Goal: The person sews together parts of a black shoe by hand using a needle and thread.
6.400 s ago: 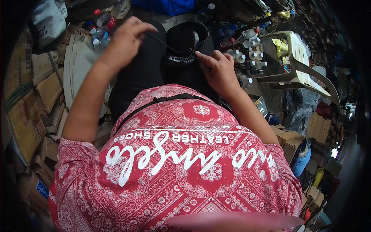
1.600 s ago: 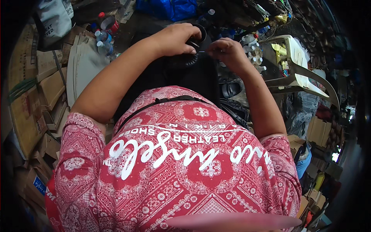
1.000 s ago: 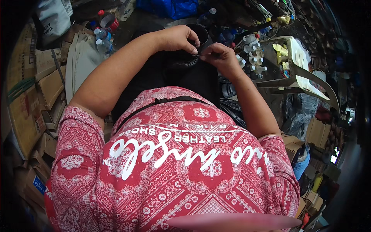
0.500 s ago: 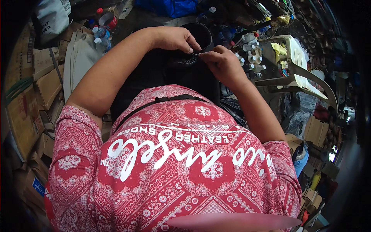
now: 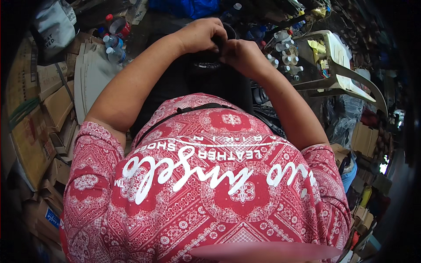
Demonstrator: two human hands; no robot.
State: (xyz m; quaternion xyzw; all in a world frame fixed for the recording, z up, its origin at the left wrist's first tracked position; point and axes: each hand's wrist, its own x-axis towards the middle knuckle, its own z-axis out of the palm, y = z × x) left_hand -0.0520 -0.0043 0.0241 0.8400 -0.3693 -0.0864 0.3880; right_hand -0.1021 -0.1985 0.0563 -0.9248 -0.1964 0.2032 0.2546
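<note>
Over my lap stands a black boot [image 5: 206, 65], with a dark round opening behind my fingers and a shiny curved edge below them. My left hand [image 5: 201, 36] is closed at the boot's top, its fingers bent downward and pinched. My right hand [image 5: 244, 56] is closed beside it, thumb and forefinger pressed together close to the left fingertips. What the fingertips grip is too small and dark to make out. The two hands hide much of the boot.
Plastic bottles [image 5: 115, 49] stand at the far left, with several more bottles [image 5: 287, 55] at the right. A pale plastic chair [image 5: 335, 61] holds yellow scraps. Cardboard boxes [image 5: 57, 98] pile up on the left, and a blue plastic bag [image 5: 184, 6] lies beyond my hands.
Both hands have moved a little farther away and up, the right one also slightly left. The fingertips have gone from the boot's front edge to nearer its opening. Both hands remain closed.
</note>
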